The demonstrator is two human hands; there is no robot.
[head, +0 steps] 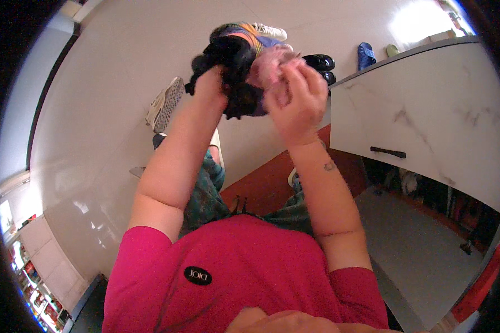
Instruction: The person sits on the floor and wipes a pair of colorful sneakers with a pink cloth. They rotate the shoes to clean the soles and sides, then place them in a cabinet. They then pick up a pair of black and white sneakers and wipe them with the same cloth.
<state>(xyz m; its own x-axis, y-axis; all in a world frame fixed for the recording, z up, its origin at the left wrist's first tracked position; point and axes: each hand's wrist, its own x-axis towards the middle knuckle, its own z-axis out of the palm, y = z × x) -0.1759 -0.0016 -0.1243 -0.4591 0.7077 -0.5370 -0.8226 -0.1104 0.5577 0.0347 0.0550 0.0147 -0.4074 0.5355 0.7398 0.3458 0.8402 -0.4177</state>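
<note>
My left hand (211,88) grips a bundle of black, knobbly footwear (229,54), partly blurred; its lugged edges resemble shoe soles, but I cannot tell how many pieces there are. My right hand (302,98) pinches a fluffy pink item (271,68) beside the black bundle, its kind blurred by motion. Both hands are raised over the floor in front of me. Behind the bundle a multicoloured striped item (250,35) shows in part. Past it lies a white lace-up shoe (271,31).
A beige sneaker (165,104) rests on its side at left. Black glossy shoes (321,63), a blue slide sandal (366,56) and a green slipper (393,50) stand at right. A marble-patterned cabinet (416,112) with a black handle (388,152) borders my right side, above a grey panel (416,241).
</note>
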